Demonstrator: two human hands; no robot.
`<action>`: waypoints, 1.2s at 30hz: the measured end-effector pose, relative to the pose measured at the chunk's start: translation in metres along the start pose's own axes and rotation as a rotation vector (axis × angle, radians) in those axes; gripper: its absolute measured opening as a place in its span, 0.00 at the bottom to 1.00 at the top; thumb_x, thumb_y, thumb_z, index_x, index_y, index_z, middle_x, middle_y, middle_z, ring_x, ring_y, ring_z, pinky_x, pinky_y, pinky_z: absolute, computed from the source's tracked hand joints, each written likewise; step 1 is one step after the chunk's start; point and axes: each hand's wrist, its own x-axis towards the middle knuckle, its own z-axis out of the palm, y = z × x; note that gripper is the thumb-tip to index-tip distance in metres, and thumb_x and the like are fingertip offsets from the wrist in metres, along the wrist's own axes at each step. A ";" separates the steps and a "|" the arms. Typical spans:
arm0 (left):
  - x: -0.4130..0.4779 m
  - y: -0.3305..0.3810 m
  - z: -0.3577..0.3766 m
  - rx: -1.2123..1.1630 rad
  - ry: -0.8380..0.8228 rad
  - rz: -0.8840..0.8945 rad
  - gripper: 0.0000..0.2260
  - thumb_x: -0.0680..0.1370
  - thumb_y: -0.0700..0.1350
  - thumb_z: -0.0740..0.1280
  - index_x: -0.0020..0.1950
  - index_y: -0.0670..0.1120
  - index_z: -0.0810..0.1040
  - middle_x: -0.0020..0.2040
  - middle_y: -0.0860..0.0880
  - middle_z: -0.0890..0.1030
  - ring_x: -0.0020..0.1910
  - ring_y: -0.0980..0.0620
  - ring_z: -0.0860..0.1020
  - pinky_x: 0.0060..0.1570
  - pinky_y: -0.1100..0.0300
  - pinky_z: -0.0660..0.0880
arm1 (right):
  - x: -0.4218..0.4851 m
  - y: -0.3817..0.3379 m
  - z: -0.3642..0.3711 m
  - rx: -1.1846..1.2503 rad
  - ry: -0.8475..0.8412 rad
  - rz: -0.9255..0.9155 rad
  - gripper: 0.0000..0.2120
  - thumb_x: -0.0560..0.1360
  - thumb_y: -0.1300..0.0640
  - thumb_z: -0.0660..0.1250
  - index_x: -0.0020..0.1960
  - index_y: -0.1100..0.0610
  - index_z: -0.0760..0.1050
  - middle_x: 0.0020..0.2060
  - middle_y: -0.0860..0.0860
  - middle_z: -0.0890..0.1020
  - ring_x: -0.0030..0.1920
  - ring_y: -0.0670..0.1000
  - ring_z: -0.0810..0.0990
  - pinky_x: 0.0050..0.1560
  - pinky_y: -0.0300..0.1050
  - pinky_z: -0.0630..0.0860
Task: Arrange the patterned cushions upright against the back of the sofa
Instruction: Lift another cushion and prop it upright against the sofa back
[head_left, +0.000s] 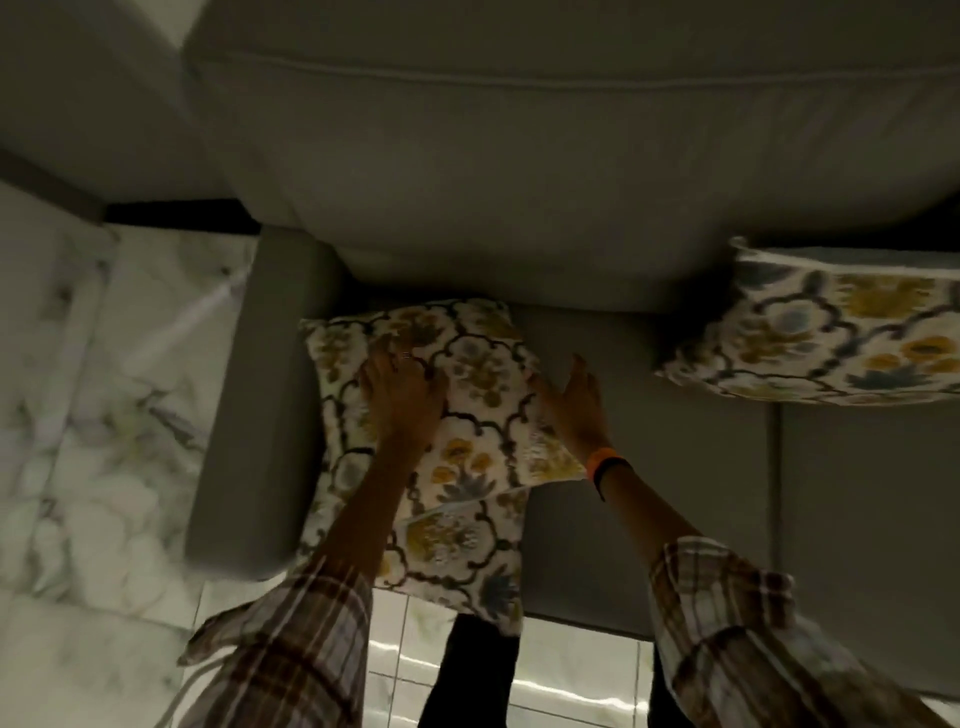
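Two floral cushions in cream, mustard and blue lay stacked at the sofa's (519, 171) left end; I saw a third cushion (826, 332) further right. My left hand (402, 395) pressed flat, fingers spread, on the upper cushion (457, 395); my right hand (574, 402), open, touched its right edge above the lower cushion (457, 551).

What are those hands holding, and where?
The top floral patterned cushion of two stacked: left hand lies flat on its face, right hand at its right edge.
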 end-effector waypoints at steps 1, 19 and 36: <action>0.010 -0.026 -0.006 -0.037 -0.026 -0.107 0.38 0.77 0.61 0.64 0.80 0.46 0.52 0.80 0.38 0.54 0.78 0.37 0.54 0.77 0.38 0.49 | 0.007 -0.004 0.018 0.045 -0.023 0.050 0.46 0.80 0.41 0.69 0.86 0.54 0.47 0.84 0.58 0.58 0.82 0.64 0.62 0.80 0.64 0.64; -0.059 -0.065 -0.038 -0.783 -0.169 -0.176 0.61 0.52 0.67 0.79 0.78 0.57 0.52 0.76 0.50 0.64 0.72 0.51 0.65 0.70 0.51 0.65 | -0.081 0.023 -0.011 0.329 -0.002 -0.153 0.31 0.72 0.70 0.78 0.71 0.52 0.74 0.63 0.48 0.84 0.65 0.45 0.84 0.60 0.42 0.84; -0.290 0.279 0.193 -0.603 -0.555 0.226 0.47 0.62 0.56 0.81 0.75 0.43 0.64 0.71 0.46 0.74 0.72 0.51 0.71 0.69 0.59 0.72 | -0.109 0.280 -0.431 0.155 0.470 0.034 0.53 0.57 0.67 0.88 0.77 0.66 0.67 0.73 0.65 0.74 0.74 0.64 0.73 0.73 0.65 0.73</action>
